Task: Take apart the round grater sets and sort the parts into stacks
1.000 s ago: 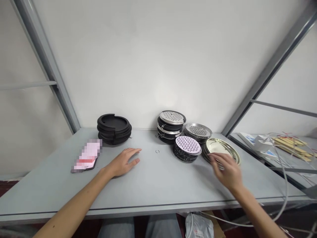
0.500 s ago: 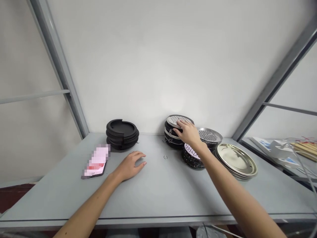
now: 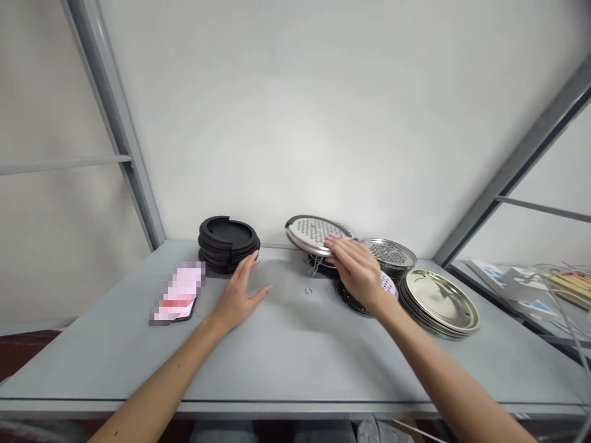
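Note:
My right hand [image 3: 357,264] grips the near right edge of a round metal disc with a perforated top and black rim pieces [image 3: 318,234], thumb below and fingers on top. The disc is raised and tilted, and a short chain [image 3: 316,264] dangles under it. Behind and below it, partly hidden, are more of the same discs. My left hand [image 3: 240,292] is open, thumb and fingers apart, in front of a stack of black round rings [image 3: 228,243]; its fingertips overlap the stack's right edge, and I cannot tell if they touch.
A small metal ring [image 3: 308,291] lies mid-table. Black pieces with a pale perforated disc [image 3: 388,284], metal perforated discs [image 3: 390,253] and gold-toned lids [image 3: 443,299] are stacked on the right. A phone with a blurred screen [image 3: 178,292] lies left. Grey frame posts [image 3: 133,184] flank the table [image 3: 277,369].
My right hand has lifted the perforated disc off its stack and moved it slightly left and nearer. My left hand has shifted forward, towards the black rings, its fingers spreading.

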`<state>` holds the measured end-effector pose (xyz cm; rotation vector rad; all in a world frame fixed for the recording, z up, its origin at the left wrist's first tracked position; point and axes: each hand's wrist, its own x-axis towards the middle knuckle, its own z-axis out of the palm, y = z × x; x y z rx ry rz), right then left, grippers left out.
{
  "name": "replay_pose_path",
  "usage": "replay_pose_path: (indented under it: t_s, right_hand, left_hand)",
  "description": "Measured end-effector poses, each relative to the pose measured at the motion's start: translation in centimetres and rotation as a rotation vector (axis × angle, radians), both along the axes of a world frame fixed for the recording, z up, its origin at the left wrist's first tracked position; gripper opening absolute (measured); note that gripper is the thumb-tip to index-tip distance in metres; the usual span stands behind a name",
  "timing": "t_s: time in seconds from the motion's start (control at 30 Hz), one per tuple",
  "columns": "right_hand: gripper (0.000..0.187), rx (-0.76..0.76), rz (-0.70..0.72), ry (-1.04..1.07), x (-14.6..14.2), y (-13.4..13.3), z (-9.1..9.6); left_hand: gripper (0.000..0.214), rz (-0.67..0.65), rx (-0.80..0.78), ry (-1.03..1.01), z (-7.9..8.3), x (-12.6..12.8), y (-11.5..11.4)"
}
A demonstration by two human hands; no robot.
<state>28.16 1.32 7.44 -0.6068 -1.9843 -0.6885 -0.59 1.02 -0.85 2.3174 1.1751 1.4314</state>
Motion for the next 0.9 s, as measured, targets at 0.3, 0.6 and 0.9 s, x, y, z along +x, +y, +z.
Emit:
replay_pose_path:
  t_s: [0.3, 0.6, 0.9]
  right_hand:
    - [0.035, -0.368, 0.342, 0.241, -5.7, -3.5, -6.4]
    - [0.03, -0.395, 0.045, 0.822, -2.2, -5.1, -4.5]
    - [0.03, -0.188, 0.004, 0.579, -1.3, -2.9, -6.0]
  left_hand:
    - [0.046, -0.105, 0.225, 0.065, 0.5, -1.0, 0.2]
    - [0.021, -0.084, 0.188, 0.109, 0.0, -1.2, 0.4]
    - [0.03, 0.088, 0.612, 0.048, 3.2, -2.4, -1.4]
